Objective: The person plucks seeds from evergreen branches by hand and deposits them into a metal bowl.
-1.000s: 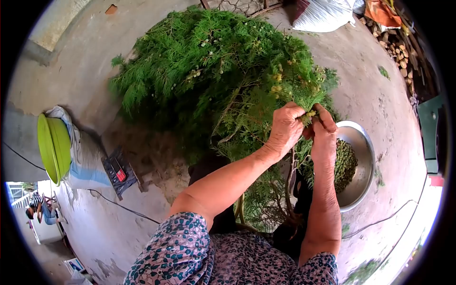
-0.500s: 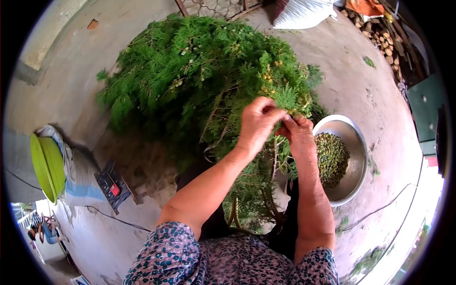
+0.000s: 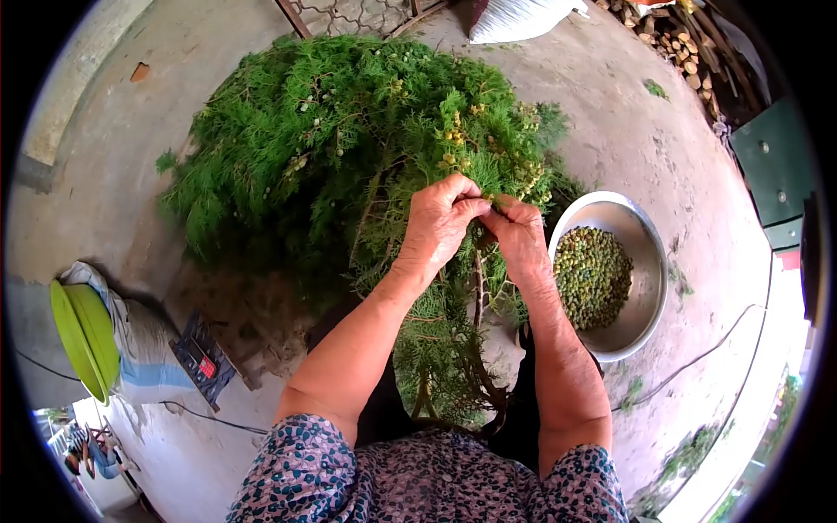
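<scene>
A big heap of green conifer branches [image 3: 288, 139] with small pale and yellow-green cones fills the middle of the head view. My left hand [image 3: 440, 222] is closed at the heap's near right side, its thumb and forefinger pinched on a sprig. Right beside it, my right hand [image 3: 519, 235] pinches at the same spot, the fingertips of both nearly touching. What lies between the fingertips is too small to make out. To the right of my right forearm, a metal bowl [image 3: 649, 288] holds many small green cones [image 3: 593, 275].
On the left stand a lime-green basin [image 3: 83, 340], a pale sack [image 3: 148, 349] and a dark object with a red part [image 3: 205, 362]. A white sack [image 3: 514, 19], firewood [image 3: 684, 57] and a green cabinet [image 3: 772, 166] lie beyond. Another person [image 3: 91, 449] is far left.
The view has shifted, so the heap and bowl appear further left. My hands stay close together at the branches, and my right fingers have drawn in against the left ones.
</scene>
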Available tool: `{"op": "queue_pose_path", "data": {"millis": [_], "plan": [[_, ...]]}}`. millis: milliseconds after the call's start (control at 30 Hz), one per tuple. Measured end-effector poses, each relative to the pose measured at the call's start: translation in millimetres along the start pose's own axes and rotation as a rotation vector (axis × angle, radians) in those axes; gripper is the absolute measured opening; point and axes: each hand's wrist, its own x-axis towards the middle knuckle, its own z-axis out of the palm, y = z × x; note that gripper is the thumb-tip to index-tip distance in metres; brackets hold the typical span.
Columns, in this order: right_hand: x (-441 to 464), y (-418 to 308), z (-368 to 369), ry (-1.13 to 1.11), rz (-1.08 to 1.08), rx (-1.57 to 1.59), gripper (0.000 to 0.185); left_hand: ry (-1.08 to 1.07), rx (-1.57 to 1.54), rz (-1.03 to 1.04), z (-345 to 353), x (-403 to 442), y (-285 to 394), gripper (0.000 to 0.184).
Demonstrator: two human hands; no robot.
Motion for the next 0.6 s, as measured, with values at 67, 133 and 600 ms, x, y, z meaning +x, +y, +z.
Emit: {"op": "queue_pose_path", "data": {"millis": [67, 133, 600], "plan": [[-1.0, -3.5, -0.4, -0.014, 0.028, 0.038, 0.012, -0.052, -0.104, -0.175, -4.0, 2.3, 4.6, 0.003], [-4.8, -15.4, -0.3, -0.052, 0.084, 0.105, 0.011, -0.083, -0.288, -0.322, -10.2, 4.5, 4.6, 0.005], [1.2, 7.4, 1.9, -0.015, -0.108, -0.245, 0.009, -0.106, -0.087, -0.093, -6.9, 4.3, -5.4, 0.009]]}}
